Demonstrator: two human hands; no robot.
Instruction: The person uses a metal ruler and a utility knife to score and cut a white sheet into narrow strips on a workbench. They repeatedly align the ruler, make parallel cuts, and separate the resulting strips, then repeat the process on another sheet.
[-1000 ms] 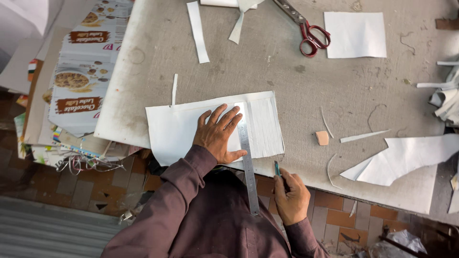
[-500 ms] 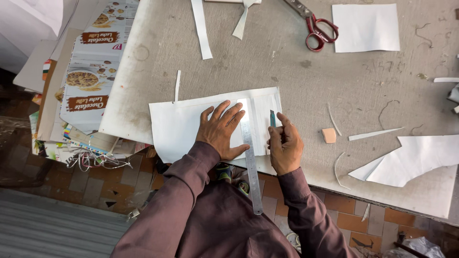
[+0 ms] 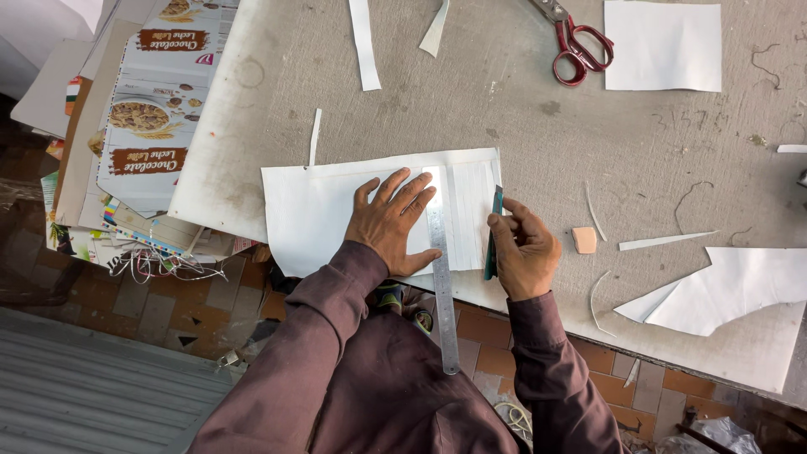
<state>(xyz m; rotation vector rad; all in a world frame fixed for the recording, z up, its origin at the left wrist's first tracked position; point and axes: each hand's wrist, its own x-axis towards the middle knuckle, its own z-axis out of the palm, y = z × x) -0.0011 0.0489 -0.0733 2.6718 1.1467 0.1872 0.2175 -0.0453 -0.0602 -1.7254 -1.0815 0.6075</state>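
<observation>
A white sheet of paper [image 3: 319, 210] lies at the near edge of a grey worktable [image 3: 504, 126]. My left hand [image 3: 391, 223] presses flat on it with fingers spread, its fingertips against a steel ruler [image 3: 443, 286] that crosses the sheet and overhangs the table edge. My right hand [image 3: 525, 248] grips a dark green pen-like tool [image 3: 493, 231], held upright at the sheet's right edge, just right of the ruler.
Red-handled scissors [image 3: 576, 46] lie at the far side beside a white square sheet [image 3: 662, 46]. Paper strips [image 3: 363, 42], a small tan eraser [image 3: 583, 240] and a cut white piece [image 3: 731, 290] lie around. Printed cardboard boxes [image 3: 147, 109] are stacked left of the table.
My right hand rose from below the table edge onto the sheet with the green tool and now rests beside the ruler. My left hand stayed pressed on the paper.
</observation>
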